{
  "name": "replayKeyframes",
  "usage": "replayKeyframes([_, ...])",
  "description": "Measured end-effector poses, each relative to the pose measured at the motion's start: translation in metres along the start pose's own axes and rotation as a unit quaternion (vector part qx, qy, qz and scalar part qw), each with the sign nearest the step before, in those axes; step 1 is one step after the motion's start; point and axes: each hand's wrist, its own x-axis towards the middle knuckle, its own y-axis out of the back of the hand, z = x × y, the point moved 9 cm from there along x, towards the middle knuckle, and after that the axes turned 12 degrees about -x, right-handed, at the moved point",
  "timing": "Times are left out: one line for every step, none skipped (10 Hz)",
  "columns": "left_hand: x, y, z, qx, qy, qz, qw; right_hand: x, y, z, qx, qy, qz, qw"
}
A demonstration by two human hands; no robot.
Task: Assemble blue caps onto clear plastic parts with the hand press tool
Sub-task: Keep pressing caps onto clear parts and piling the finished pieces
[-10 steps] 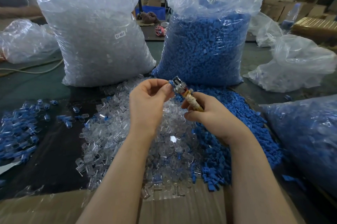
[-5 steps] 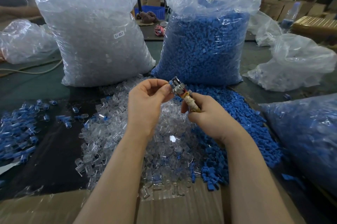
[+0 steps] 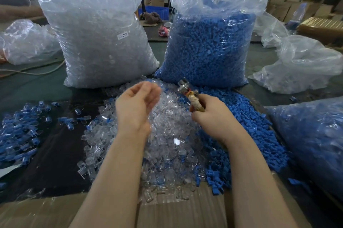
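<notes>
My right hand (image 3: pixel 213 114) grips the hand press tool (image 3: pixel 189 94) by its tape-wrapped handle, its metal head pointing up and left. My left hand (image 3: pixel 137 105) hovers to the left of the tool head, blurred, with its fingers loosely curled; I see nothing in it. Below both hands lies a heap of clear plastic parts (image 3: pixel 167 134). A heap of loose blue caps (image 3: pixel 246 125) spreads to the right of it. Assembled blue-and-clear pieces (image 3: pixel 18 131) lie scattered at the left.
A big bag of clear parts (image 3: pixel 100 32) and a big bag of blue caps (image 3: pixel 209 42) stand upright behind the heaps. More plastic bags (image 3: pixel 300 64) sit at the right and far left. A cardboard flap (image 3: pixel 176 213) lies along the near edge.
My left hand has pulled away from the tool head to the left and loosened its pinch; the part it held at the head is no longer seen. The right hand barely moved.
</notes>
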Motion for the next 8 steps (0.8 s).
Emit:
replayKeyframes([0.011,0.035,0.014,-0.173,0.014,0.114,0.978,0.001,0.008,0.023,-0.078,-0.087,0.032,0.993])
replayKeyframes([0.015,0.071,0.03,-0.253,-0.013,0.205,0.946,-0.004,0.014,0.044,-0.138,-0.167,0.045,0.975])
replayKeyframes([0.017,0.106,0.035,-0.343,-0.03,0.282,0.896,-0.009,0.017,0.056,-0.174,-0.219,0.047,0.959])
replayKeyframes([0.01,0.131,0.04,-0.378,-0.07,0.296,0.875,-0.013,0.017,0.06,-0.188,-0.25,0.039,0.949])
replayKeyframes([-0.01,0.139,0.049,-0.018,-0.029,0.261,0.965,-0.015,0.014,0.062,-0.194,-0.263,0.029,0.945])
replayKeyframes([-0.008,0.139,0.064,0.158,-0.08,0.269,0.947,-0.015,0.013,0.062,-0.191,-0.267,0.025,0.944])
replayKeyframes([0.001,0.121,0.071,0.082,-0.116,0.227,0.964,-0.014,0.012,0.061,-0.191,-0.265,0.022,0.945])
replayKeyframes([0.005,0.117,0.065,-0.176,-0.114,0.284,0.936,-0.014,0.011,0.06,-0.193,-0.268,0.016,0.944])
